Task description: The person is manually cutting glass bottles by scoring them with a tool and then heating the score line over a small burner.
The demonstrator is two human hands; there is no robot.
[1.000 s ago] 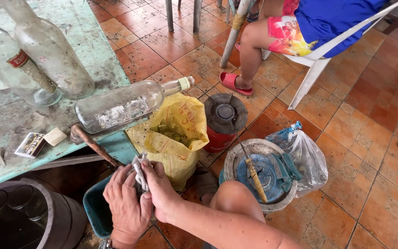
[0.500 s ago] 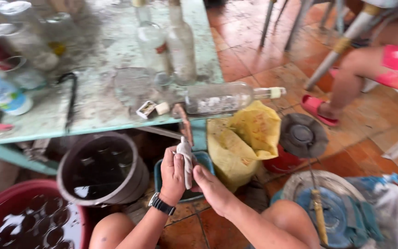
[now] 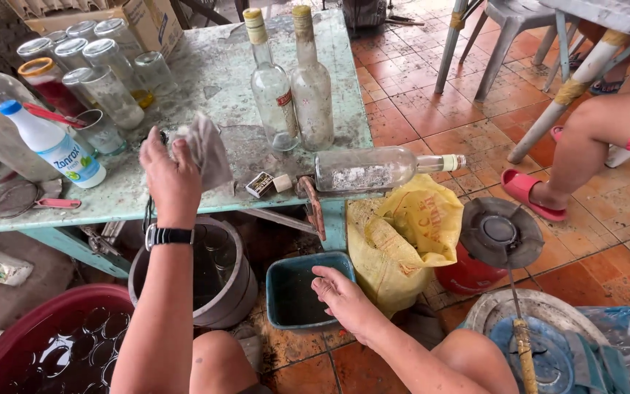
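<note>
Grey cloth [image 3: 205, 149] hangs bunched in the left hand [image 3: 170, 179], whose grip is clenched on it above the tabletop [image 3: 213, 87] edge. 1 clear bottle [image 3: 380, 169] lies on its side near the corner—a careless sweep of the cloth could roll it off. Right hand [image 3: 344, 295] rests loose and released, holding nothing, on the teal tub [image 3: 286, 292] rim.

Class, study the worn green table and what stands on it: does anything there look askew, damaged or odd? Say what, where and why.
One clear bottle lies on its side at the table's front edge, neck poking past the corner, while two similar bottles stand upright behind it. The tabletop's paint is worn and flaking. The left hand holds a grey rag above it.
</note>
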